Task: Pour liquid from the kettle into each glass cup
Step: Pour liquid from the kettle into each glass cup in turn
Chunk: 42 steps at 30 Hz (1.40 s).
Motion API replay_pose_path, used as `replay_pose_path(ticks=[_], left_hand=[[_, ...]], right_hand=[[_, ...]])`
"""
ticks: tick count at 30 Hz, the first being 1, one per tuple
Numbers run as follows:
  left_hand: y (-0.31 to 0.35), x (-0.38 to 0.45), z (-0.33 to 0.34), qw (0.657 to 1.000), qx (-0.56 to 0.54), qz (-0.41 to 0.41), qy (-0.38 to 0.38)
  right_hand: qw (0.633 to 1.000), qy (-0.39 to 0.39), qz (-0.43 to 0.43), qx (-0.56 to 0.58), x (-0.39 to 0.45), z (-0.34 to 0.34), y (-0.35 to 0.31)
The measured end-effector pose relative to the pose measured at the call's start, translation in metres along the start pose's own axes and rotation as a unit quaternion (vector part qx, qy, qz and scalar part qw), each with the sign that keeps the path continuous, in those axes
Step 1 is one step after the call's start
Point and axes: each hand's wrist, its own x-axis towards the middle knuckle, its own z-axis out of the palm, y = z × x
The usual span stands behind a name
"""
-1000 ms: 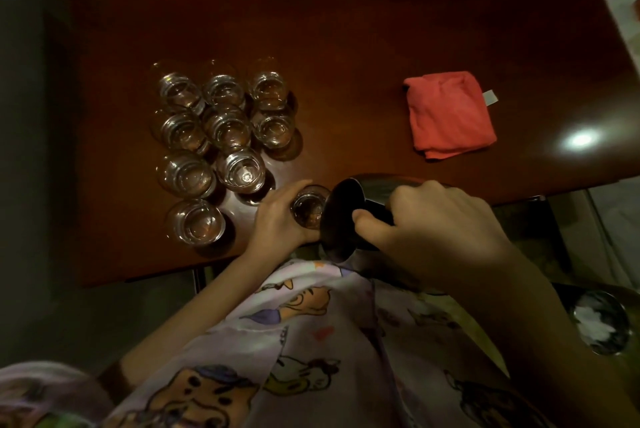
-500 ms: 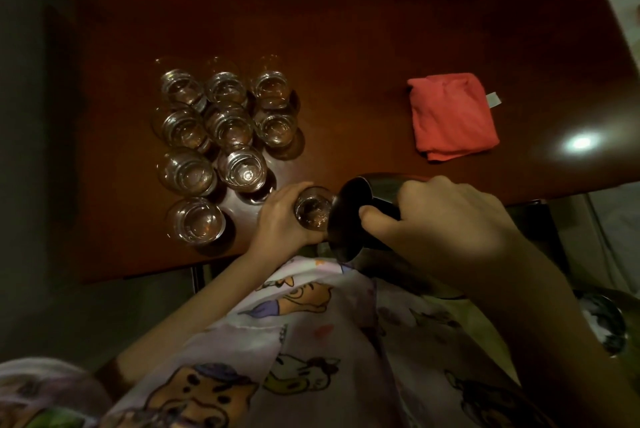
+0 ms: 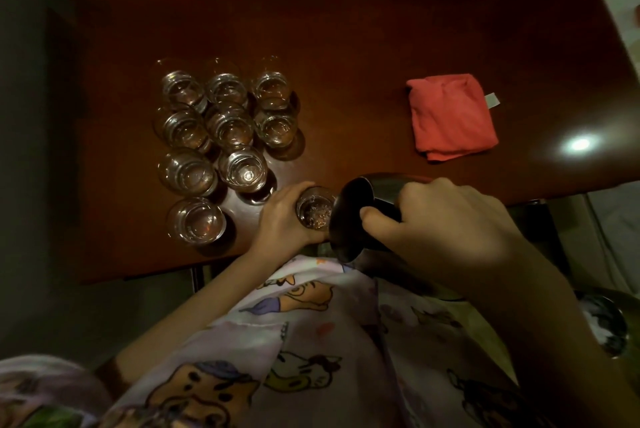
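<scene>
Two hands work at the near table edge. Your left hand point(image 3: 282, 216) is wrapped around a glass cup point(image 3: 316, 208), fingers closed on its side, liquid visible inside. Your right hand point(image 3: 446, 219) grips the dark kettle point(image 3: 360, 209) shut around its body, tilted so the rim touches the cup's right side. Left of and beyond your left hand, nine other glass cups point(image 3: 225, 126) cluster on the brown table point(image 3: 346, 29). Beyond your right hand, well apart, lies a folded red cloth point(image 3: 450, 115).
</scene>
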Motion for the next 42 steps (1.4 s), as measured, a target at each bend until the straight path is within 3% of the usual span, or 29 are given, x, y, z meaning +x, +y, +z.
replay_pose_path(ticks=[29, 42], left_hand=[[0.001, 0.003, -0.001, 1.0, 0.011, 0.02, -0.009], [-0.004, 0.008, 0.001, 1.0, -0.006, -0.014, 0.007]], right_hand=[[1.0, 0.009, 0.015, 0.014, -0.004, 0.002, 0.001], [0.999, 0.034, 0.005, 0.037, -0.001, 0.007, 0.009]])
